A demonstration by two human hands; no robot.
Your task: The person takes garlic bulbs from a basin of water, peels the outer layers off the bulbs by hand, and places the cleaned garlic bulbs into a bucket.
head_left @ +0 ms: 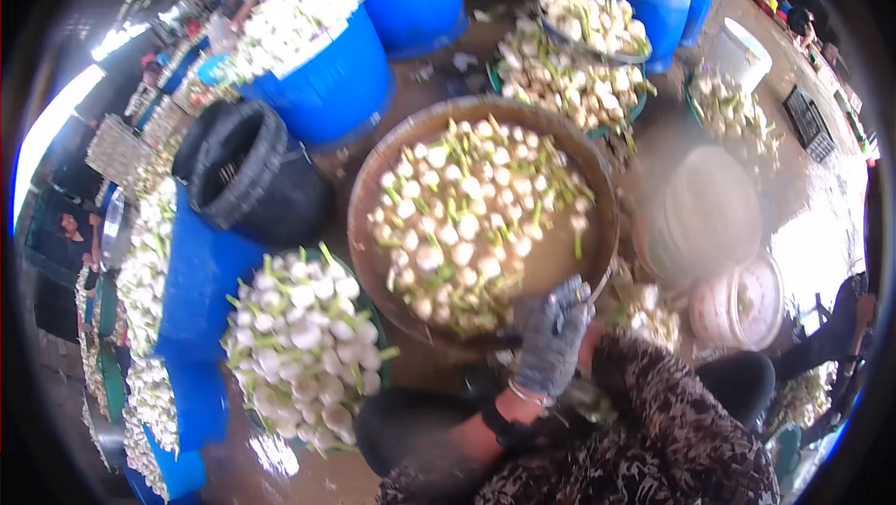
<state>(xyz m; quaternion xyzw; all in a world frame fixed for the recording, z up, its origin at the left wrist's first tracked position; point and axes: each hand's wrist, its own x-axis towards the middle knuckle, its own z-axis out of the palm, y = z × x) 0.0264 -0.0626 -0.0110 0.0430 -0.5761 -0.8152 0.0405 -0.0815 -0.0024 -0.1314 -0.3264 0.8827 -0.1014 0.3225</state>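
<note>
**Bulbs (471, 197) filling a pan (605, 216) on a wet floor (439, 66)**

The pan is sitting mid-frame, bulbs lying in murky water. At its lower-right rim, the gloved left hand (551, 342) is forming a narrow curl, grip unclear. The right hand (590, 348) is mostly hiding behind; I cannot tell its fingers. Blue tubs (327, 85) are standing upper left, heaped.

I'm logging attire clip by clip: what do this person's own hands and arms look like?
The left hand wears a grey glove, with a thin pale bracelet and a dark wristband at the wrist. The right sleeve has a brown-and-pale camouflage pattern; the right hand is mostly hidden.
</note>
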